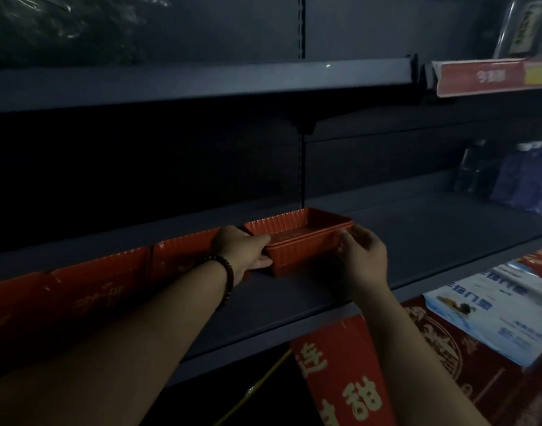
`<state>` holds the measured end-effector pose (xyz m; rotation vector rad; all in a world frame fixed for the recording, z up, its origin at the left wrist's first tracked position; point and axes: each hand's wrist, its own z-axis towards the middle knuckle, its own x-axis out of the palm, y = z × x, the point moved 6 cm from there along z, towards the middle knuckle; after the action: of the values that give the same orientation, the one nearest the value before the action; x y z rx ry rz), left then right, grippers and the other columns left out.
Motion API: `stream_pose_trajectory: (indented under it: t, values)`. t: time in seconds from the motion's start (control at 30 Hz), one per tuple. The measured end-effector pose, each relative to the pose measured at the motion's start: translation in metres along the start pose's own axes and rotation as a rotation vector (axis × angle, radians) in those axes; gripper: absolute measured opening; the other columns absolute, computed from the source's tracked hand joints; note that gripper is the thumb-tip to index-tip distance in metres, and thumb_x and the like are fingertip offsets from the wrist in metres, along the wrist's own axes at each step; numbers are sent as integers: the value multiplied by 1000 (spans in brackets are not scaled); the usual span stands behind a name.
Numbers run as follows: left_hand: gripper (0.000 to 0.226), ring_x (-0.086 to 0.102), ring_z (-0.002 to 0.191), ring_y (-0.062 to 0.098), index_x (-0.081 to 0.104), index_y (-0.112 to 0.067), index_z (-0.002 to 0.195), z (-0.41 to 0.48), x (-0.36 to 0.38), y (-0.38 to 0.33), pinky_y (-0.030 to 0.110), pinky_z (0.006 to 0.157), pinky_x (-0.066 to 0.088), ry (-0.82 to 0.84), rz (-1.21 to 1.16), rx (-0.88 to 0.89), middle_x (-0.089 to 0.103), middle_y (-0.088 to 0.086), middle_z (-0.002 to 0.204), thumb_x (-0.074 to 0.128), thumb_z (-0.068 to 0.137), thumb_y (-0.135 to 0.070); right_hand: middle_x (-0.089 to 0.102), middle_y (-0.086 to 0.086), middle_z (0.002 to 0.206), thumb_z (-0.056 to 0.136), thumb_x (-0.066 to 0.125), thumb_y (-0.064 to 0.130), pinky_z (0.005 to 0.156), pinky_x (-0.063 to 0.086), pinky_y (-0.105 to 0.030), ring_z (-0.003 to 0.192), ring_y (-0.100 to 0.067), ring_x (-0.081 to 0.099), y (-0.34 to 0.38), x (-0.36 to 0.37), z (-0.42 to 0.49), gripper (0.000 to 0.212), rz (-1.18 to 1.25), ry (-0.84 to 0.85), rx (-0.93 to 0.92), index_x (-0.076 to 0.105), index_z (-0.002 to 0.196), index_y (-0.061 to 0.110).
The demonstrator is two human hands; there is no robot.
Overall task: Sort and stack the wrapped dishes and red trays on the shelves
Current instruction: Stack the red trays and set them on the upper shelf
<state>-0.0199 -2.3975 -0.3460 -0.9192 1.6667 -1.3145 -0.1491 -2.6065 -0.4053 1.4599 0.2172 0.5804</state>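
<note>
A red ribbed tray (303, 241), which looks like two nested trays, sits on the dark middle shelf (417, 238). My left hand (242, 250) grips its left end, thumb under the rim. At the tray's right corner my right hand (363, 256) touches the rim with loosely bent fingers. A row of more red trays (110, 278) runs along the shelf to the left, partly behind my left forearm. Something wrapped in plastic (60, 26) lies on the top shelf at upper left, dim and hard to make out.
Bottles and blue packets (521, 182) stand at the right end of the middle shelf. A red price strip (485, 76) edges the upper right shelf. Below hang a red banner with gold characters (346, 382) and printed packages (491, 321). The lighting is very dim.
</note>
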Motion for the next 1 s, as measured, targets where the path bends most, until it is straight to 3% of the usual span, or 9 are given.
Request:
stream_pose_trajectory:
  t: [0.2, 0.27, 0.4, 0.47, 0.53, 0.6, 0.73, 0.83, 1.0]
  values:
    - [17, 78, 73, 26, 66, -1, 85, 17, -3, 1, 31, 59, 66, -75, 134, 28, 74, 19, 88, 74, 97, -11, 72, 3, 118, 97, 72, 37, 94, 59, -29, 100, -2, 72, 8, 6, -3, 23, -158, 77, -60, 71, 117, 25]
    - [27, 76, 59, 22, 67, 0, 80, 24, -6, -1, 34, 61, 66, -131, 294, 82, 74, 14, 72, 75, 97, -20, 59, 2, 135, 92, 73, 52, 104, 56, -39, 114, -11, 66, 6, 5, -4, 52, -250, 69, -57, 64, 137, 27]
    - [49, 68, 57, 24, 61, -12, 59, 35, -7, -13, 35, 56, 59, -212, 736, 288, 61, 5, 55, 77, 92, -45, 77, 8, 115, 101, 67, 34, 99, 57, -41, 109, -15, 74, 8, 9, -10, 31, -178, 206, 1, 68, 131, 29]
    - [44, 73, 74, 28, 67, -11, 67, 39, -9, -14, 32, 54, 53, -200, 819, 305, 65, 9, 66, 80, 89, -47, 80, 6, 108, 102, 67, 28, 96, 58, -38, 104, -16, 76, 10, 9, -12, 21, -156, 215, 10, 73, 122, 25]
    - [36, 75, 92, 27, 78, -7, 92, 42, -11, -13, 31, 68, 59, -179, 883, 314, 77, 10, 91, 82, 89, -43, 82, 8, 97, 102, 67, 25, 90, 58, -34, 99, -17, 77, 9, 8, -11, 12, -176, 203, 31, 77, 107, 22]
    - [30, 75, 92, 21, 82, -6, 92, 42, -14, -10, 33, 82, 62, -148, 921, 334, 80, 5, 95, 77, 95, -36, 82, 10, 100, 100, 69, 27, 96, 58, -38, 102, -16, 76, 1, 7, -10, 12, -221, 197, 51, 77, 108, 24]
    - [14, 74, 93, 14, 84, -11, 93, 25, -20, -14, 31, 89, 61, -89, 920, 446, 79, -2, 94, 75, 96, -22, 61, -1, 147, 94, 71, 40, 115, 47, -49, 134, -26, 59, 4, 7, -14, 74, -309, 134, 77, 41, 159, 22]
    - [5, 70, 87, 5, 80, -19, 96, 5, -39, -10, 23, 81, 59, -50, 896, 527, 73, -10, 92, 76, 95, -18, 62, -8, 134, 96, 71, 34, 106, 50, -42, 124, -28, 61, 17, 14, -19, 55, -466, 139, -20, 53, 146, 20]
    - [8, 67, 89, -1, 78, -27, 102, -42, -98, 15, 19, 78, 59, -22, 933, 626, 69, -13, 103, 76, 95, -21, 49, -8, 138, 94, 70, 18, 114, 41, -39, 132, -28, 49, 46, 47, -69, 46, -708, 181, -300, 59, 139, 17]
